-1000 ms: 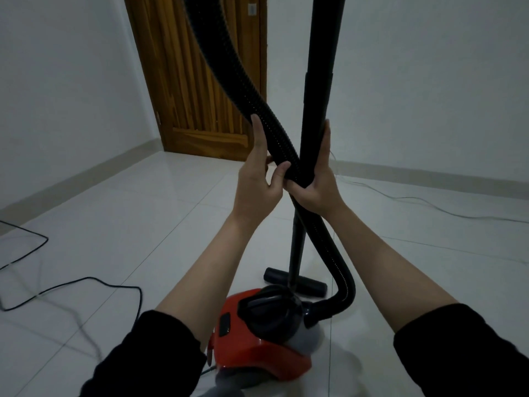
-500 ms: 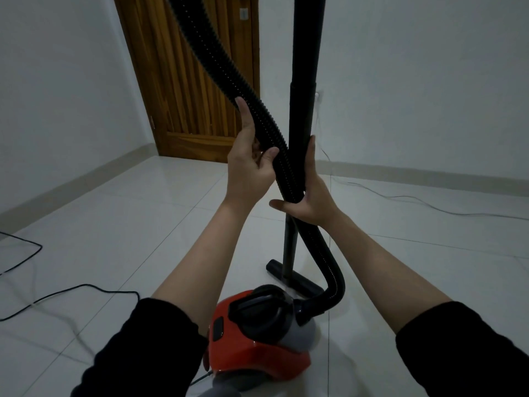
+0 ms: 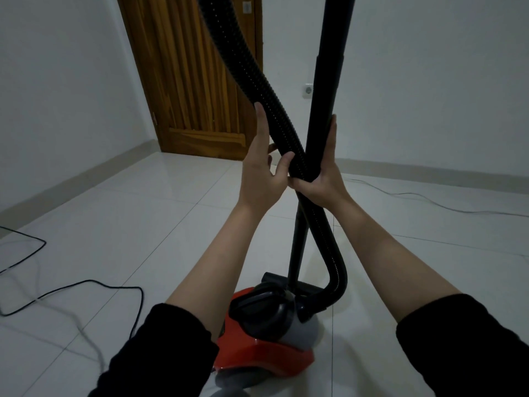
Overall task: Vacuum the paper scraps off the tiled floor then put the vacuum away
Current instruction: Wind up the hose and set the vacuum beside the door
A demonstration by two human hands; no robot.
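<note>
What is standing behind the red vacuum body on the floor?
Behind the red vacuum body the black floor nozzle rests on the tiles, the upright tube rising from it. The nozzle's near edge is covered by the body.

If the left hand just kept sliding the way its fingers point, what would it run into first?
The left hand points up along the ribbed vacuum hose, so it would likely only follow more hose, out of the top of the picture; nothing else shows there.

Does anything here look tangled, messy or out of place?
The ribbed hose crosses the upright wand where both hands, left and right, grip them. A black cord lies in loose loops over the floor. No paper scraps show.
</note>
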